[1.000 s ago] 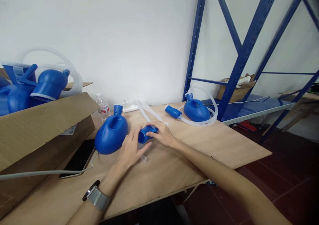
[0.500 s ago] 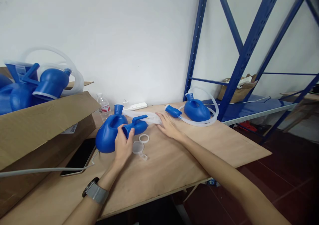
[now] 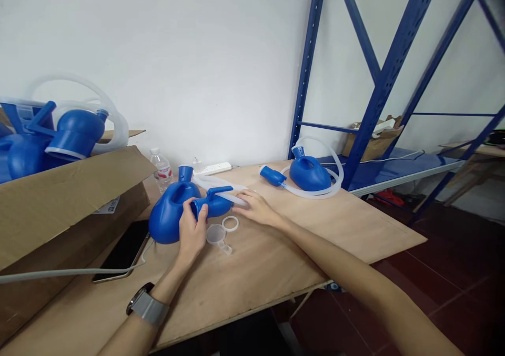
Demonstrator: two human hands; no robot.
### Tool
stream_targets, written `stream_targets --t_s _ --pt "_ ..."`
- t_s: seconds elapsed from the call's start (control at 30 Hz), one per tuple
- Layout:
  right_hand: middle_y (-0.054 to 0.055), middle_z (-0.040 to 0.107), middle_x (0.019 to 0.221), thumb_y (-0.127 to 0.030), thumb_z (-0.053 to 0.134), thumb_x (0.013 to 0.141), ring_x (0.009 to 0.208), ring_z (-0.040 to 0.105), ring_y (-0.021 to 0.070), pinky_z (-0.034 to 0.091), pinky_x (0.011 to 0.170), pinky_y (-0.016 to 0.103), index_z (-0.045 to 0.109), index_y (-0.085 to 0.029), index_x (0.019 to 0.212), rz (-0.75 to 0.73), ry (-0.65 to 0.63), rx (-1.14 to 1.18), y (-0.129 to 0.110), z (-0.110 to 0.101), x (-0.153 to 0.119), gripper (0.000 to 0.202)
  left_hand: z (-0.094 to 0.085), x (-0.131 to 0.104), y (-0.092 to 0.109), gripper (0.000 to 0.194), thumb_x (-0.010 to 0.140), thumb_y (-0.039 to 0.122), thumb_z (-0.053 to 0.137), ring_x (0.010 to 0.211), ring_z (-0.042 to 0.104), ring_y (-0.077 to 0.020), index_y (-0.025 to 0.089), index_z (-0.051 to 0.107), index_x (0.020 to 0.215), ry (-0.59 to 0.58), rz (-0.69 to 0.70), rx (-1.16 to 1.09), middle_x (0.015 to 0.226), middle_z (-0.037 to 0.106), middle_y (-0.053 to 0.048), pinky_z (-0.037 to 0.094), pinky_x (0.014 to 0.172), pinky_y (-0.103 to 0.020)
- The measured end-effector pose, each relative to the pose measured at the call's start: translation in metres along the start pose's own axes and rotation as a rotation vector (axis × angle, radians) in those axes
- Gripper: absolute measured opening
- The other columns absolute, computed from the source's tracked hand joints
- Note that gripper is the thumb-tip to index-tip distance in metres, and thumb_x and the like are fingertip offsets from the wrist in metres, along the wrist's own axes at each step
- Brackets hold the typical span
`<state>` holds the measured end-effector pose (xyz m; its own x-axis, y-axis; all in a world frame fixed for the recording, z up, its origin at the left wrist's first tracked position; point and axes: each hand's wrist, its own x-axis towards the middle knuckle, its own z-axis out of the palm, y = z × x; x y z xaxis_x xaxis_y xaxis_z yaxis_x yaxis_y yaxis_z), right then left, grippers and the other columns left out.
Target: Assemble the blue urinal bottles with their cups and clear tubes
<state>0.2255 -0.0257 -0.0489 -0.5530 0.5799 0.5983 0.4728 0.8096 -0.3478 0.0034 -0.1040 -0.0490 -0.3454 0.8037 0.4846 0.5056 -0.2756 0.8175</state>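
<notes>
My left hand [image 3: 193, 230] is wrapped round a blue urinal funnel [image 3: 215, 204], a hollow plastic piece with a wide mouth and a handle on top. Its narrow end points right. There, my right hand [image 3: 254, 209] grips a translucent hose [image 3: 239, 199]; its fingers hide whether the hose end touches the nozzle. Just behind my left hand stands a blue urinal bottle [image 3: 168, 214] with an upright neck. On the table in front of the funnel lie a white ring [image 3: 230, 217] and a clear cap with a tab [image 3: 216, 234].
A second blue bottle [image 3: 310, 174] with hose and funnel sits at the right back. At left, an open carton [image 3: 74, 209] holds more blue bottles. A phone [image 3: 122, 251] with a cable, a water bottle [image 3: 162, 172] and a power strip [image 3: 215, 169] share the table. Blue shelving [image 3: 363, 103] rises at right.
My right hand has drawn in from the loose hose bundle toward the funnel's narrow end and closed on the hose. My left hand keeps hold of the funnel.
</notes>
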Motion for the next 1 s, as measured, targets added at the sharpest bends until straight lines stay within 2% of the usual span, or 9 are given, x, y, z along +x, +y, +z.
stream_targets --t_s 0.13,0.2,0.33,0.4,0.53,0.63,0.8,0.93,1.0 --pt "0.010 0.067 0.135 -0.049 0.056 0.100 0.125 0.060 0.0278 0.043 0.109 0.045 0.064 -0.023 0.132 0.110 -0.103 0.117 0.003 -0.012 0.001 0.042 0.001 -0.002 -0.003 0.052 0.091 0.062 0.049 0.085 0.068 -0.0282 0.019 0.053 0.119 -0.041 0.086 0.033 0.098 0.069 -0.009 0.051 0.081 -0.041" --pt "0.008 0.069 0.132 -0.050 0.048 0.103 0.122 0.061 0.0277 0.042 0.109 0.044 0.067 -0.024 0.129 0.174 -0.120 0.171 0.003 -0.014 0.002 0.041 0.000 -0.003 -0.004 0.052 0.091 0.061 0.050 0.091 0.068 -0.0296 0.019 0.053 0.121 -0.054 0.104 0.036 0.103 0.070 -0.010 0.051 0.082 -0.042" --pt "0.003 0.074 0.117 -0.049 0.045 0.104 0.107 0.065 0.0233 0.044 0.103 0.038 0.071 -0.023 0.118 0.200 -0.100 0.316 0.004 -0.012 0.005 0.039 -0.001 -0.004 -0.004 0.049 0.092 0.059 0.049 0.092 0.068 -0.0294 0.019 0.054 0.120 -0.056 0.139 0.045 0.104 0.070 -0.010 0.052 0.082 -0.041" --pt "0.003 0.075 0.110 -0.048 0.046 0.103 0.102 0.065 0.0226 0.044 0.099 0.036 0.072 -0.021 0.113 0.212 -0.068 0.319 0.004 -0.009 0.005 0.038 0.000 -0.004 -0.004 0.048 0.092 0.058 0.048 0.088 0.068 -0.0285 0.019 0.054 0.121 -0.053 0.149 0.048 0.101 0.071 -0.009 0.052 0.080 -0.040" --pt "0.004 0.075 0.104 -0.042 0.047 0.104 0.102 0.063 0.0227 0.039 0.103 0.038 0.071 -0.021 0.108 0.202 -0.019 0.226 0.003 -0.004 0.003 0.032 0.001 -0.004 -0.002 0.050 0.091 0.060 0.048 0.080 0.068 -0.0276 0.019 0.053 0.120 -0.056 0.132 0.054 0.091 0.070 -0.007 0.051 0.076 -0.039" --pt "0.004 0.074 0.106 -0.038 0.046 0.105 0.104 0.063 0.0234 0.037 0.105 0.041 0.069 -0.021 0.110 0.200 0.014 0.181 0.001 0.000 0.001 0.029 0.002 -0.005 0.002 0.050 0.091 0.061 0.047 0.070 0.066 -0.0252 0.019 0.054 0.118 -0.067 0.099 0.043 0.079 0.068 -0.003 0.050 0.073 -0.037" --pt "0.008 0.072 0.112 -0.041 0.047 0.105 0.108 0.061 0.0243 0.037 0.105 0.042 0.068 -0.020 0.111 0.216 0.086 0.128 0.007 0.002 0.000 0.031 0.005 -0.005 0.010 0.047 0.092 0.062 0.045 0.059 0.063 -0.0239 0.021 0.054 0.114 -0.068 -0.027 -0.014 0.059 0.061 0.003 0.047 0.063 -0.033" --pt "0.009 0.072 0.115 -0.042 0.053 0.103 0.112 0.060 0.0249 0.038 0.105 0.042 0.070 -0.020 0.112 0.128 0.027 0.109 0.013 0.001 -0.003 0.030 0.003 -0.002 0.011 0.046 0.092 0.063 0.044 0.057 0.064 -0.0241 0.022 0.055 0.109 -0.028 -0.081 -0.031 0.057 0.061 0.003 0.048 0.062 -0.033" --pt "0.008 0.072 0.116 -0.046 0.057 0.101 0.116 0.058 0.0258 0.037 0.107 0.043 0.071 -0.022 0.114 0.145 0.001 0.149 0.011 0.001 -0.003 0.031 0.000 -0.001 0.009 0.045 0.092 0.063 0.044 0.057 0.064 -0.0240 0.022 0.055 0.108 -0.007 -0.066 -0.030 0.056 0.060 0.003 0.048 0.063 -0.033"
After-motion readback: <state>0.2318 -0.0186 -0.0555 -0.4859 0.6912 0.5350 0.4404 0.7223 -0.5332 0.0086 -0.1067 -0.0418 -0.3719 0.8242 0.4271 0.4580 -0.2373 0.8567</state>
